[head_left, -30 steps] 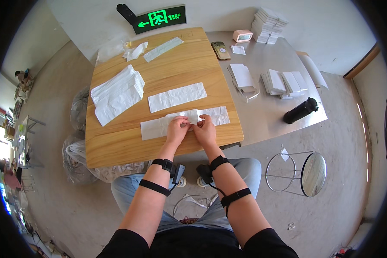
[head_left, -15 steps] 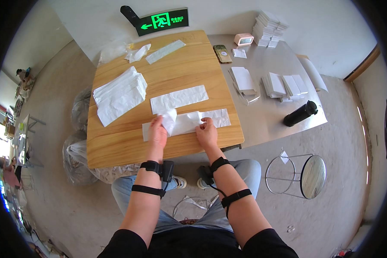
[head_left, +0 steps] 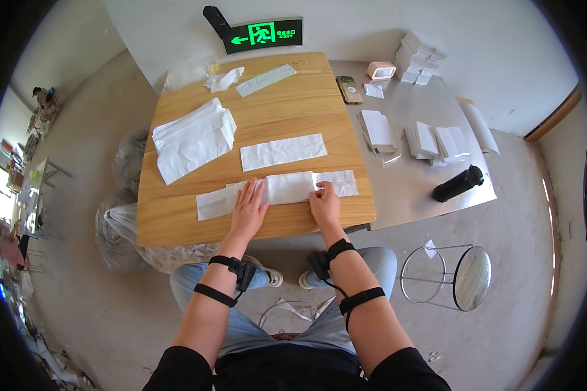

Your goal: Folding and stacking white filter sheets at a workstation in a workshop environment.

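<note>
White sheets [head_left: 289, 188]: layered along the counter's [head_left: 175, 212] near edge; part just lifted now laid down, seemingly being flattened.
Left hand [head_left: 248, 209]: spread over them, nothing gripped.
Right hand [head_left: 325, 204]: curled there; any hold cannot be told.

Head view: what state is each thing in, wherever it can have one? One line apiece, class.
Left hand: palm down, fingers extended
Right hand: fingers curled, grip unclear
White sheets at the hands: overlapping
White strip just beyond: spread flat
Sheet pile: unevenly stacked
Wall sign: lit green
Black bottle: cap on
Phone: lying flat
</note>
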{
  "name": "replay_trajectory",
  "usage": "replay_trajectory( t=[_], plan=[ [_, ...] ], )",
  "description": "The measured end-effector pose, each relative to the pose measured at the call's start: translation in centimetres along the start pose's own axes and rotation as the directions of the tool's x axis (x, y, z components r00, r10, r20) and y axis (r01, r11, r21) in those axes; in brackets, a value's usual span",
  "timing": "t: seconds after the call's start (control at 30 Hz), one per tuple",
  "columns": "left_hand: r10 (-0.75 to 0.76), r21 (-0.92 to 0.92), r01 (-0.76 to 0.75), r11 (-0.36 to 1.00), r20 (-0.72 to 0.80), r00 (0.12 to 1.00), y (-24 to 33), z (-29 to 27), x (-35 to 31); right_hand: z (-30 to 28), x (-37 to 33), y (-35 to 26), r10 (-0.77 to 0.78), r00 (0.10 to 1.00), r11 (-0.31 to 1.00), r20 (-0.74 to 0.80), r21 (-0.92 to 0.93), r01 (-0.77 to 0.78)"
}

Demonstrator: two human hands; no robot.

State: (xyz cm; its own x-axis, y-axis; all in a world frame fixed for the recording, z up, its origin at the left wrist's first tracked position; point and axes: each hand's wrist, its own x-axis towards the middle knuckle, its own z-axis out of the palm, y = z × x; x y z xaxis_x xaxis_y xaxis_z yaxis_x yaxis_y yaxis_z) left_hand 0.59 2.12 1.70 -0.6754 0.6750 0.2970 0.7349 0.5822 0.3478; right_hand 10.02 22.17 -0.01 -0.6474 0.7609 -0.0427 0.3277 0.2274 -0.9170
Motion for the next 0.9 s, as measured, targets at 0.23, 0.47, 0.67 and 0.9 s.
replay_trajectory(
  t=[0.23, 0.47, 0.67, 0.9],
  plan=[
    [-0.036, 0.077, 0.034, 0.996, 0.025, 0.999, -0.7, 1.1, 0.0, 0.3, 0.0, -0.2, 0.061, 0.997, 0.998, 0.04, 0.017, -0.062],
    [0.046, -0.036, -0.046, 0.998, -0.012, 0.999, 3.8, 2.5, 3.5, 0.5, 0.3, 0.8, 0.0, 1.0, 1.0, -0.012, -0.022, 0.0],
    [0.102, -0.124, -0.098, 0.987, 0.025, 0.994, 6.3, 5.7, 5.7, 0.8, 0.3, 0.8, -0.078, 0.996, 0.994, -0.039, -0.083, 0.075],
    [0.073, 0.045, -0.076, 0.996, 0.069, 0.995, 8.0, 6.0, 5.6, -4.8, 2.0, 0.3, 0.066, 0.996, 0.998, -0.051, 0.027, -0.065]
  ],
)
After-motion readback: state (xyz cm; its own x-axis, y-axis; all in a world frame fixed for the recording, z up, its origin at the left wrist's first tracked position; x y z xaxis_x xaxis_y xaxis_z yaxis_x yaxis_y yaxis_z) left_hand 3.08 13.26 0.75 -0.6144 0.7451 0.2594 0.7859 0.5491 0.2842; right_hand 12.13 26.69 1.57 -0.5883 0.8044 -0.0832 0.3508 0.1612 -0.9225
